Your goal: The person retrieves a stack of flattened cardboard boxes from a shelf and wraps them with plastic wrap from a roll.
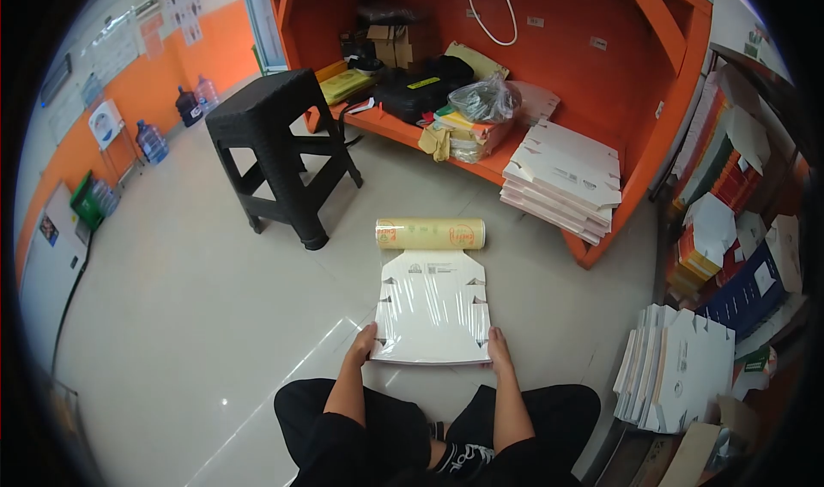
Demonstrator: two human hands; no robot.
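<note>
A flat white cardboard piece with notched sides lies in front of me, with transparent, shiny film stretched over its top. The film runs from a yellowish roll of cling film with red print, lying at the cardboard's far end. My left hand grips the near left corner, thumb on top. At the near right corner my right hand holds the edge in the same way. The fingers under the cardboard are hidden, and I cannot tell whether it is one sheet or several.
A black plastic stool stands ahead on the left. Beyond it is an orange shelf unit, bearing bags and a stack of white cardboard pieces. More white cardboard and many boxes are at my right. Tiled floor surrounds me.
</note>
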